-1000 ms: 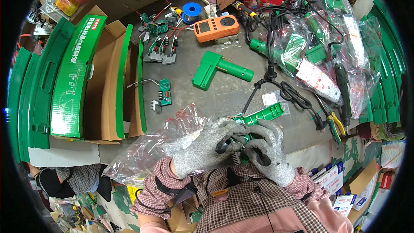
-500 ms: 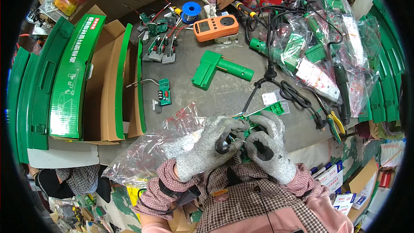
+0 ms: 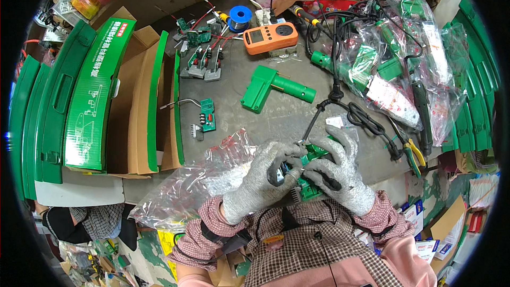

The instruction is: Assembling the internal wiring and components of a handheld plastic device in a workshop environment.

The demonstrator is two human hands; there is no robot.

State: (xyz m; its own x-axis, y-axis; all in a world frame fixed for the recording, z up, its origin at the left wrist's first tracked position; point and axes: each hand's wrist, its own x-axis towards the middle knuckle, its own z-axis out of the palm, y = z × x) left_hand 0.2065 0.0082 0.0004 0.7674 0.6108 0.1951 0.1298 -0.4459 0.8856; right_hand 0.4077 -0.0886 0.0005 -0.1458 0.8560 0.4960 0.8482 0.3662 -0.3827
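Note:
In grey-and-black work gloves, my hands meet close to my body over a green circuit board (image 3: 309, 189) with a finned grey heat sink (image 3: 296, 195). My left hand (image 3: 260, 178) is closed, thumb and fingers pinched at the board's left side. From the other side my right hand (image 3: 340, 170) pinches at its thumb and index finger, the other fingers raised. A green plastic part (image 3: 315, 151) shows between the hands, where a black power cable (image 3: 313, 123) comes in. Fingers hide the wire ends. Beyond lies a green pistol-shaped housing (image 3: 260, 89).
Another circuit board (image 3: 207, 114) lies left, near an open green carton (image 3: 90, 106). An orange meter (image 3: 271, 37) and a solder spool (image 3: 239, 18) stand at the back. Bagged green tools (image 3: 393, 69) and pliers (image 3: 413, 154) are right; clear plastic film (image 3: 191, 180) lies beside my left hand.
The view has shifted slightly, so the bench things sit a little farther right. Between my hands the green parts have turned and show more; both hands stay pinched together.

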